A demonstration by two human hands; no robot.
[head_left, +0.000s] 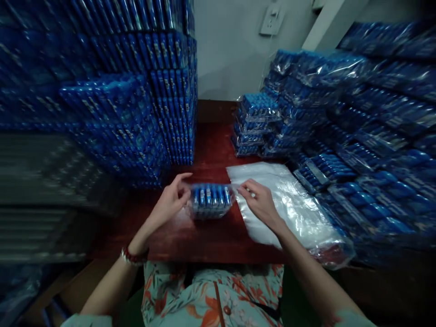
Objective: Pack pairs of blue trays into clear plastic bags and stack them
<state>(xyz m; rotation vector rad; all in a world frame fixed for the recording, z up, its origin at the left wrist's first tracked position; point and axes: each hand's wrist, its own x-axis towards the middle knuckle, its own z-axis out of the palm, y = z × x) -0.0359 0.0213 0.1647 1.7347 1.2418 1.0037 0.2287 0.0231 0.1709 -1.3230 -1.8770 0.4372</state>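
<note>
A clear plastic bag (231,196) wraps a small block of blue cylinders (211,196) that look like batteries, with pale labels on several. It is just above or on the red-brown table, between my hands; I cannot tell which. My left hand (173,195) is closed at the bag's left upper edge, thumb and fingers curled round the film, partly blurred. My right hand (257,200) pinches the bag's right upper corner. Beneath and beside my right hand lies a pile of flat, clear plastic bags (272,181).
Tall stacks of blue cylinder packs (136,113) rise at the left, beside grey trays or packs (41,172). Bagged blue packs (259,106) are stacked at the back right, and more bagged packs (384,195) fill the right side. A wall socket (271,20) is behind the red-brown table (204,243).
</note>
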